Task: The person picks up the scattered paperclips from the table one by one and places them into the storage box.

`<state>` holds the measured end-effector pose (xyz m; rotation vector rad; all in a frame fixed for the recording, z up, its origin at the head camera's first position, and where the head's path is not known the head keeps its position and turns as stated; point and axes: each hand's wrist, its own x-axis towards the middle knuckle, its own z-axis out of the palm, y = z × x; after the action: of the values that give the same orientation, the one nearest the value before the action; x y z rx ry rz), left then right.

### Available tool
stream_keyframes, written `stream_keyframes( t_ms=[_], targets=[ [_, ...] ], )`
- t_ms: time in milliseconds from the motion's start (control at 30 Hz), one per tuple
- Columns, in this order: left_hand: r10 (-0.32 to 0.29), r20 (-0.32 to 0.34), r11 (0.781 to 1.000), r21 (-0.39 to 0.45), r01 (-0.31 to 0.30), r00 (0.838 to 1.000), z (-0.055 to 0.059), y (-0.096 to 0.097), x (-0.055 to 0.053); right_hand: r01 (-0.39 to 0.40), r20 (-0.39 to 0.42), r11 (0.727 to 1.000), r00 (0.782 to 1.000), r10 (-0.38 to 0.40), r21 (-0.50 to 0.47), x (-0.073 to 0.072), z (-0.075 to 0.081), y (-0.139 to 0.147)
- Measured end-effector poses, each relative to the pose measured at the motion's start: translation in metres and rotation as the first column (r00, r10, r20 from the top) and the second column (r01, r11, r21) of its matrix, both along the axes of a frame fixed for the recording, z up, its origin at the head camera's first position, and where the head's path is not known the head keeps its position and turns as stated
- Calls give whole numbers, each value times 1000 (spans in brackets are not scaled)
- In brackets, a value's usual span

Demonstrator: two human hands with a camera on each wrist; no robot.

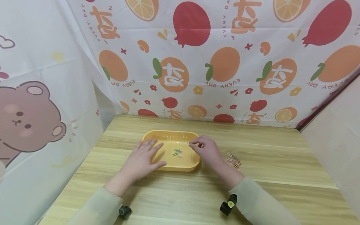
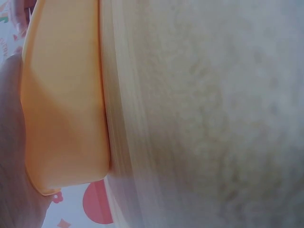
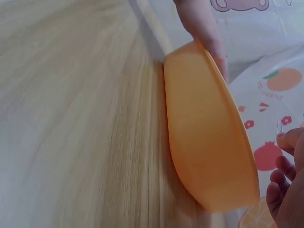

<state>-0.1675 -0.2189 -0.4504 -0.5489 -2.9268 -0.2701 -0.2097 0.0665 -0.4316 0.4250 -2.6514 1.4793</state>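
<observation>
1. Tray [image 1: 180,169]: yellow, center of head frame, slightly low; small group of paper clips [image 1: 178,152] lying inside.
2. Left hand [image 1: 142,158]: fingers spread, resting over tray's left end.
3. Right hand [image 1: 207,150]: thumb and finger pinching one clip [image 3: 279,128], at tray's right end; clip shows at right edge of right wrist view.
4. Loose clip pile [image 1: 233,161]: right of tray, on wooden table [image 1: 281,162].

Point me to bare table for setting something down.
Free: the table right of the loose paperclips, and the strip in front of the tray, between the sleeves. Crowded: the tray, with clips inside and left grip and right grip at its ends.
</observation>
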Motion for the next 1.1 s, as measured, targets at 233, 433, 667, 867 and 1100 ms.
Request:
stream_keyframes(
  t_ms=[233, 433, 667, 867, 1100],
  targets=[
    [8, 13, 1000, -8, -8, 1000, 1, 1, 0, -10, 1, 1000, 1000, 10, 20, -1, -1, -11],
    [6, 7, 1000, -4, -6, 1000, 1, 0, 0, -34, 46, 998, 998, 32, 46, 0, 2, -18],
    [0, 3, 1000, 3, 0, 1000, -2, -1, -1, -112, 22, 989, 994, 110, 93, -1, 3, -28],
    [-5, -2, 1000, 0, 5, 1000, -2, -1, -2, -189, 60, 961, 982, 181, 201, -4, 1, -38],
    [-8, -5, 1000, 0, 8, 1000, -2, -2, -1, -252, 80, 895, 968, 239, 368, -9, -2, -52]
  ],
)
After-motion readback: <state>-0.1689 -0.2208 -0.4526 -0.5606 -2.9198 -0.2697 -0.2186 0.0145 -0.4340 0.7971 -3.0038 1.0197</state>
